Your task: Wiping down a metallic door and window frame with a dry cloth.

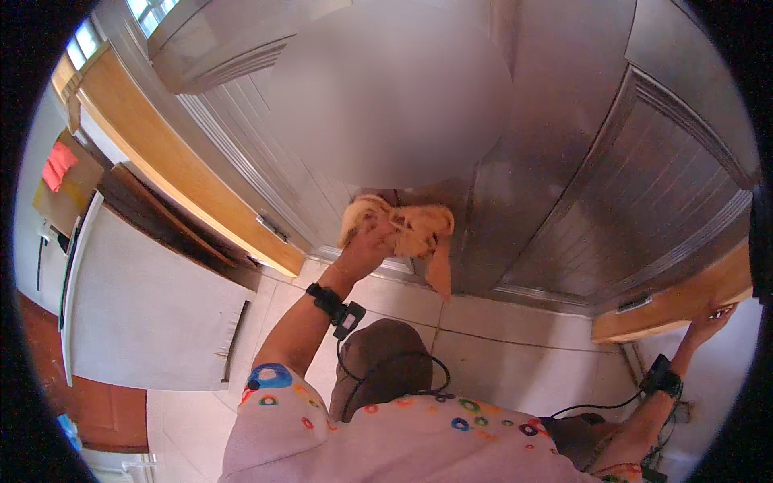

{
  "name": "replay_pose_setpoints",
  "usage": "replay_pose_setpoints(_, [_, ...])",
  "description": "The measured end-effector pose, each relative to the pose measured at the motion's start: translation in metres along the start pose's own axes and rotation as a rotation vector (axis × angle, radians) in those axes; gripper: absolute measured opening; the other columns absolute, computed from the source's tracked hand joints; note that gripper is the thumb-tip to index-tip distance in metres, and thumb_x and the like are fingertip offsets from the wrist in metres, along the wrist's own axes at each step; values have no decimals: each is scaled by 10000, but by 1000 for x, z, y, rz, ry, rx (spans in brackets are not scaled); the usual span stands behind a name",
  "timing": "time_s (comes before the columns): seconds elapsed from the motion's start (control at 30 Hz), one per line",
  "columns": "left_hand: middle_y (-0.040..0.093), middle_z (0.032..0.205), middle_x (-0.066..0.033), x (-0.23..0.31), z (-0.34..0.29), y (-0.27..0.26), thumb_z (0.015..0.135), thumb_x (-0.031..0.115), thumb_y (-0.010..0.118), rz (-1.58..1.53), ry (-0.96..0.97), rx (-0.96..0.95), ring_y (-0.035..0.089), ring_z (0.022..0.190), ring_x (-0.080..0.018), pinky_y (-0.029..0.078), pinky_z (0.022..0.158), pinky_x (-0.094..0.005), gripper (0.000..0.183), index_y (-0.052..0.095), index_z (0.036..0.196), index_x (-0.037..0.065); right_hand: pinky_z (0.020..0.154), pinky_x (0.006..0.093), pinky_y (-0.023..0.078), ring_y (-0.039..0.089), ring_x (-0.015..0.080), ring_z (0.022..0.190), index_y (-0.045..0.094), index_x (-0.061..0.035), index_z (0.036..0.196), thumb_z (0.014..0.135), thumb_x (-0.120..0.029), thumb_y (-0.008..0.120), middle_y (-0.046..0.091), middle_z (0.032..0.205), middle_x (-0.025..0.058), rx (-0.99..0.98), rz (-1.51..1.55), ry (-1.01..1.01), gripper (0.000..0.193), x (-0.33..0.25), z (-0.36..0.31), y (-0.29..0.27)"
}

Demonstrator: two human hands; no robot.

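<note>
An orange cloth [427, 227] is bunched under my left hand [375, 238], whose fingers are closed on it. The cloth lies against the lower part of a dark metallic door [555, 137], and one corner of it hangs down toward the floor. Far to the right, my right hand [708, 324] rests by the wooden door frame [672, 291] where it meets the white wall. The fingers of that hand look stretched out, with no object visible in them. A black band with a small device [330, 307] is strapped round my left wrist.
On the left stands a white-grey cabinet or panel [153, 298], with another wooden frame post [173, 153] beside it. A red-pink cloth [59, 166] lies farther back. Pale tiles [499, 362] cover the floor. A black cable [386, 356] loops over my knee.
</note>
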State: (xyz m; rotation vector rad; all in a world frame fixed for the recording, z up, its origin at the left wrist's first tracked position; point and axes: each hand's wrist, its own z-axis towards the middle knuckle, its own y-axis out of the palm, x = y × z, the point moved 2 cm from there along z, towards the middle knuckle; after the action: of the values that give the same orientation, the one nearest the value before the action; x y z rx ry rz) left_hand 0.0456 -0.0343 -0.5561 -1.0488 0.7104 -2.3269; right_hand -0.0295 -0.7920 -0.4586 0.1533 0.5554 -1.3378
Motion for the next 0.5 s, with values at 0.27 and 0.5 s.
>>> replay_pose_setpoints(0.27, [513,1163,-138,10,37,-36,592,44,673,17,24,300,438,1095,-362,343,966,-420,365,614,952,62,899,356,437,469,280,1130,280,53,1359,856,-90,572,413,1292,226,44,-63,5,599,0,-5,9])
replay_pose_setpoints(0.5, [485,1221,-165,76,142,-141,569,56,686,736,697,482,429,1131,-432,323,983,-468,547,615,1105,137,870,366,441,467,286,1137,284,21,1371,818,-66,586,349,1379,214,-21,-78,-49,636,69,6,-10])
